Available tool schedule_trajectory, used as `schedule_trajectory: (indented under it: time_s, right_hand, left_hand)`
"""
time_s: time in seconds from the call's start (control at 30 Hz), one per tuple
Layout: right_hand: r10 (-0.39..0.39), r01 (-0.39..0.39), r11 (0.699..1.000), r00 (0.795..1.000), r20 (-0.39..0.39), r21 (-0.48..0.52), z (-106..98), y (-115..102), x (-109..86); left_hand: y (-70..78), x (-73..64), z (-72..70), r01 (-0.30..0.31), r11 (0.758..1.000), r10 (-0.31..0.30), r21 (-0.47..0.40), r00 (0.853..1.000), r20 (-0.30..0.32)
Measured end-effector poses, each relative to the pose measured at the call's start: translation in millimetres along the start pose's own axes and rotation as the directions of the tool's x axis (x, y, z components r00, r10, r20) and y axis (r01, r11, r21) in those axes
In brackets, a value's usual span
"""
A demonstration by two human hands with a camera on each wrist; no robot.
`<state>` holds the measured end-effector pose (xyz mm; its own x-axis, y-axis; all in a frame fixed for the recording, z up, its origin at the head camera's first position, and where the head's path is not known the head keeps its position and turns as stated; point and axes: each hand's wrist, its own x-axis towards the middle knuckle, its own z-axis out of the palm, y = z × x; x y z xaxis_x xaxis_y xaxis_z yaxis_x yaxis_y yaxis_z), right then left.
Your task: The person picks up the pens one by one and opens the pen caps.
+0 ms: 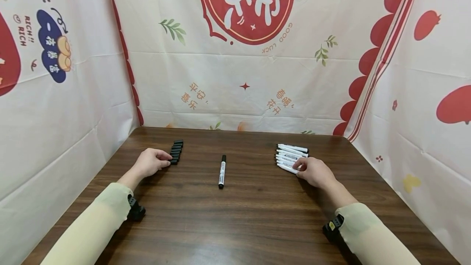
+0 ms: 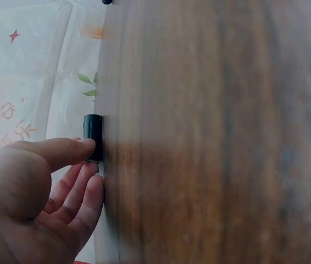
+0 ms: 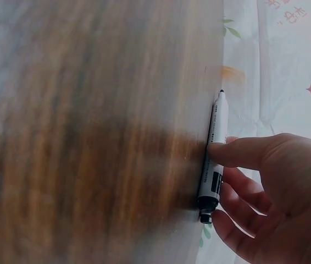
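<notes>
At the left of the table, a row of several black marker caps [image 1: 177,149] lies side by side. My left hand [image 1: 149,162] pinches the nearest cap [image 2: 93,127], thumb on its side and fingers behind it, down at the table top. Across on the right, several uncapped white markers [image 1: 291,153] lie in a row, tips toward the left. The nearest uncapped marker [image 3: 216,129] is between the thumb and fingers of my right hand [image 1: 314,171], its bare tip showing. One capped marker [image 1: 222,174] lies alone between the hands.
All of this is on a dark wood-grain table [image 1: 228,224]. Printed white cloth [image 1: 235,68] hangs along its back and both sides. A small black camera is strapped at each wrist, over pale sleeves [image 1: 99,216].
</notes>
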<state>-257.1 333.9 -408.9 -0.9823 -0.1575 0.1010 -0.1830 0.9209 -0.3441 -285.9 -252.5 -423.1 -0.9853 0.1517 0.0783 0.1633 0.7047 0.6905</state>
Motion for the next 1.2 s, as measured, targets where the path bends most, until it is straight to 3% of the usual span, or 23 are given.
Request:
schedule_trajectory:
  time_s: [0.37,0.77,1.03,1.2]
  right_hand:
    - [-0.012,0.011,1.0,1.0,-0.026,-0.012,1.4,2.3,3.8]
    - [-0.022,0.022,1.0,0.999,-0.024,0.017,1.3,-3.0,2.7]
    - [-0.12,0.125,0.99,0.99,-0.069,0.063,3.9,-27.6,5.4]
    - [-0.212,0.215,0.971,0.977,-0.037,0.107,11.3,-44.2,8.4]
  left_hand:
    - [1.8,3.5,0.5,-0.03,0.998,0.033,0.047,0.997,-0.067]
    - [10.2,2.3,6.3,-0.083,0.996,0.086,0.046,0.994,-0.071]
    - [27.6,0.1,15.9,-0.148,0.989,0.148,0.006,0.989,-0.029]
    - [37.5,-1.1,21.8,-0.2,0.979,0.201,-0.039,0.979,0.022]
